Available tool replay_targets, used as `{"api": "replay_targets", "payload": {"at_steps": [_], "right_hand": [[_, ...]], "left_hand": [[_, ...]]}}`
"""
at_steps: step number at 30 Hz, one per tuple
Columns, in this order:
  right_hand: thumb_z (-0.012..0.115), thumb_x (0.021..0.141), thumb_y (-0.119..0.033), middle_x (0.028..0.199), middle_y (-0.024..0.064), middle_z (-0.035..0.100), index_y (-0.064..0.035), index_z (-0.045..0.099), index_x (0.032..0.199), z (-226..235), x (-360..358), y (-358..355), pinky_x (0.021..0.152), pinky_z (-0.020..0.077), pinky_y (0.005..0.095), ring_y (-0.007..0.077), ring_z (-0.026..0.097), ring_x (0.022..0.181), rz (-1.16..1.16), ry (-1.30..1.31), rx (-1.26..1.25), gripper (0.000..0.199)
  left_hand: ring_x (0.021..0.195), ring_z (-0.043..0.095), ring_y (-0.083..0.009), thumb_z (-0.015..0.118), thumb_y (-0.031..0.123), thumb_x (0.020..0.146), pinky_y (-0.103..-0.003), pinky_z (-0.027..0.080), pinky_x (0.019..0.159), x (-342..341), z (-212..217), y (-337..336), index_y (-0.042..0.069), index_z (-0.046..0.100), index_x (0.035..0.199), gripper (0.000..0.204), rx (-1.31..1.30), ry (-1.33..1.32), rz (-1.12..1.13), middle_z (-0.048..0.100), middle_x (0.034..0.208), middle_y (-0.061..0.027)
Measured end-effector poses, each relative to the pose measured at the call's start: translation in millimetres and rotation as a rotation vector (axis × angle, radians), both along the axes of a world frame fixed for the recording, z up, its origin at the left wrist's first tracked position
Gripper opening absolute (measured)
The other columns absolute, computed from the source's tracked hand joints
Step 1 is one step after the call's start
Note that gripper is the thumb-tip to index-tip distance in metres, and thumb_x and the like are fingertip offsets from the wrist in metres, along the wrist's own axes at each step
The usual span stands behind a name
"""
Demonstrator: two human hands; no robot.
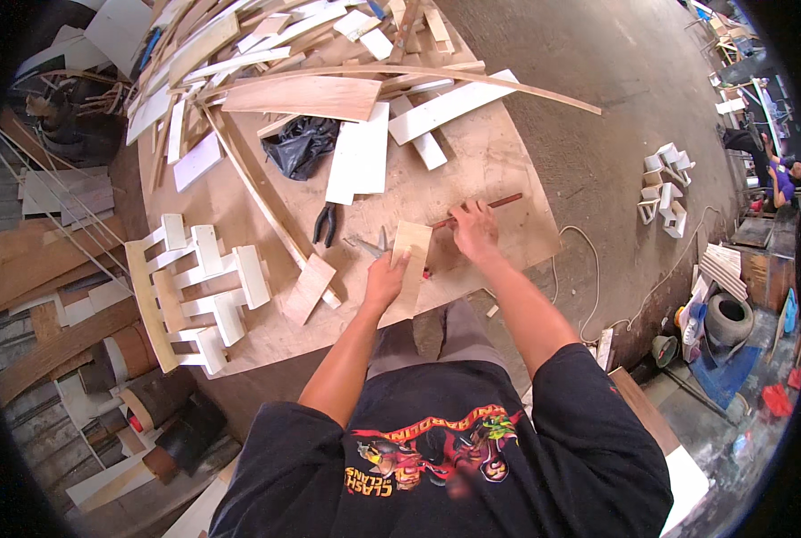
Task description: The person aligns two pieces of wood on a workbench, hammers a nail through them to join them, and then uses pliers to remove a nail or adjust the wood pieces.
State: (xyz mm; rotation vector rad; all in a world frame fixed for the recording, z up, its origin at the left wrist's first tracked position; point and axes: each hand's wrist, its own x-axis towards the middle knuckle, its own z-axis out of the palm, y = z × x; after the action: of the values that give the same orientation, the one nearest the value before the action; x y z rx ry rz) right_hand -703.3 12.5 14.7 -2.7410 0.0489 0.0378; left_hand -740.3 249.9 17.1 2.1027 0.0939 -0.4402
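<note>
A short pale wooden board [412, 255] stands near the table's front edge, with the fingers of my left hand [384, 282] closed around its left side. My right hand [474, 228] is closed over a thin reddish-brown strip [506, 201], which runs from the board out to the right; whether it is wood or metal I cannot make out. Left of the board lies a grey metal tool with spread arms [369, 244], partly covered. Black-handled pliers [326, 224] rest farther left. A small red thing [426, 273] shows just right of the board.
Joined white-and-wood pieces [207, 291] stand at the table's left. A small wooden block [310, 289] lies by a long strip. Offcuts [302, 94] and a black plastic bag [300, 148] crowd the far side. A cable [590, 269] and white wooden assemblies [665, 190] are on the floor at right.
</note>
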Motion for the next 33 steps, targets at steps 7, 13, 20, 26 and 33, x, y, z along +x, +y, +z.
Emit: {"api": "replay_targets", "payload": {"at_steps": [7,13,20,26,33], "right_hand": [[0.065,0.083,-0.014,0.103,0.0070,0.063,-0.0101,0.065,0.098,-21.5,8.9,-22.0,0.094,0.0441,0.0388,0.0258,0.056,0.108,0.232,-0.097,-0.099,0.015],[0.060,0.087,-0.017,0.099,0.0089,0.065,-0.0074,0.064,0.095,-23.7,-2.4,-46.2,0.089,0.0469,0.0424,0.0294,0.060,0.104,0.254,-0.118,-0.023,0.013],[0.061,0.096,-0.028,0.090,0.0166,0.070,-0.0006,0.064,0.100,39.4,-26.4,-99.6,0.074,0.0504,0.0498,0.0383,0.067,0.086,-0.433,0.135,0.434,0.028],[0.074,0.084,-0.034,0.089,0.0147,0.071,-0.0012,0.068,0.111,58.0,-23.0,-127.8,0.075,0.0523,0.0383,0.0251,0.069,0.083,-0.532,0.103,0.729,0.043],[0.074,0.083,-0.024,0.084,0.0165,0.070,-0.0003,0.068,0.103,35.7,26.1,-157.6,0.073,0.0516,0.0414,0.0311,0.069,0.080,-0.567,0.092,0.757,0.031]], "left_hand": [[0.084,0.070,-0.0349,0.060,0.042,0.100,-0.042,0.052,0.075,8.4,10.8,-40.3,-0.004,0.067,0.098,0.046,0.034,0.011,-0.010,0.071,0.086,-0.0225],[0.079,0.067,-0.0383,0.060,0.044,0.099,-0.046,0.049,0.068,8.2,13.0,-53.4,-0.003,0.062,0.090,0.048,0.116,-0.046,0.002,0.065,0.080,-0.0258],[0.078,0.065,-0.0448,0.064,0.037,0.096,-0.050,0.049,0.068,25.4,39.6,-112.2,0.000,0.061,0.088,0.038,0.188,-0.189,-0.152,0.066,0.082,-0.0252],[0.073,0.064,-0.0412,0.066,0.027,0.092,-0.049,0.050,0.067,43.4,44.6,-187.6,0.002,0.062,0.089,0.026,0.141,-0.319,-0.319,0.065,0.080,-0.0218],[0.077,0.066,-0.0413,0.064,0.024,0.090,-0.051,0.052,0.069,66.9,24.2,-258.6,0.004,0.060,0.093,0.020,0.245,-0.326,-0.376,0.066,0.083,-0.0212]]}}
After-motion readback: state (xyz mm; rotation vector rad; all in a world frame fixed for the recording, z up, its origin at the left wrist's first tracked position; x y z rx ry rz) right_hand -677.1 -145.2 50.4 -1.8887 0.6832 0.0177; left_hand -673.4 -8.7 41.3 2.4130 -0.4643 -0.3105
